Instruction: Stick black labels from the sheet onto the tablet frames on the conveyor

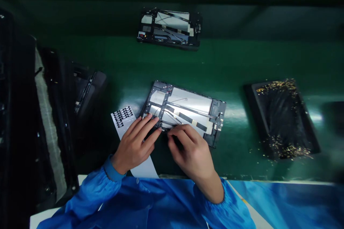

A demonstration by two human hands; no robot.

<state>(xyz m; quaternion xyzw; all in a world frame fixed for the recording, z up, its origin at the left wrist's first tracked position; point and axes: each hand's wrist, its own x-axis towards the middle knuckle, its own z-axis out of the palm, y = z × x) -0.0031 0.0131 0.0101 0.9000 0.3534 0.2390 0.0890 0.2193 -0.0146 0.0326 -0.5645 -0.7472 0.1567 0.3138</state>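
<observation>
Green tabletop (231,61) bears an opened device (192,101), both hands (137,149) (195,154) at its near edge

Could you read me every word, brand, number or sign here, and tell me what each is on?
No words, brands, numbers or signs can be read here.
White sheet: rows of black shapes, not readable as letters; any print beside them is too faint.
Nearer opened device: any markings are too small to read.
Farther opened device: likewise, too small.
</observation>
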